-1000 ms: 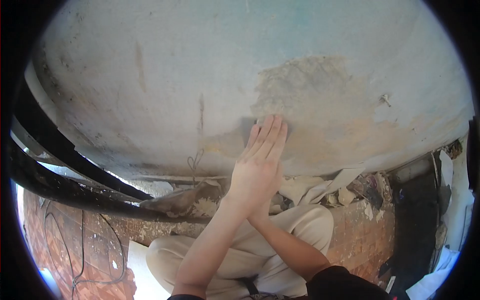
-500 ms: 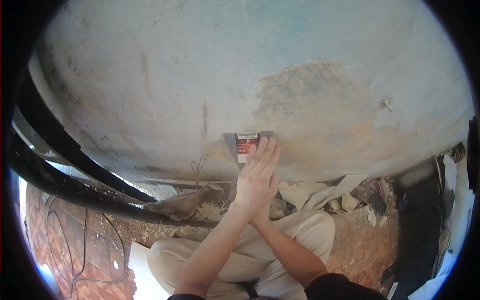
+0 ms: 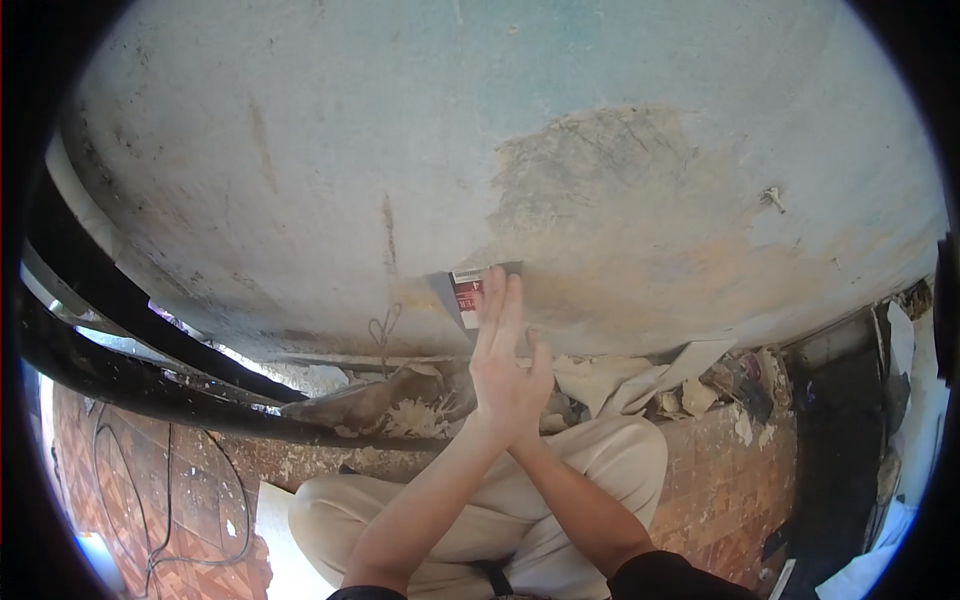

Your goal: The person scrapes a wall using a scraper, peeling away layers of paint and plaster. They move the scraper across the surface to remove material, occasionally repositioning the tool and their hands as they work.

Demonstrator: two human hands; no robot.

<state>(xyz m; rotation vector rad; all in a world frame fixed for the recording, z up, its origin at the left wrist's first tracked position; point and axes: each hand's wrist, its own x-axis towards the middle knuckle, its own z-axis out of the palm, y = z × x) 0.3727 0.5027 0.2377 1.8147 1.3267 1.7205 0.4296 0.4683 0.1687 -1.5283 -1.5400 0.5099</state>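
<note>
Two bare hands, crossed at the wrists, and one scraper at their far end, its grey blade laid to the wall. Left hand: uppermost, unclenched, fingers stretched forward and pressed along the label and blade, not wrapped round them. Right hand: beneath the left and mostly hidden; whether it clasps a handle cannot be told. Label: red and white, partly covered by the fingers, showing to their left. Above and to the right of the grip: one brownish bare patch. Left of the grip: one thin loop against the wall. Right of and just below the grip: peeled scraps at the wall's foot. Nearest the body: pale trousers, knees bent. Step in hand, by judgement: working the blade over the wall under finger pressure, below the patch; the next move would call for an even press and a steady blade angle. Differences from half a second ago: the blade lies slightly farther left relative to the loop; the fingers cover more of the label; the digit right of the fingers stands more clearly apart.
</note>
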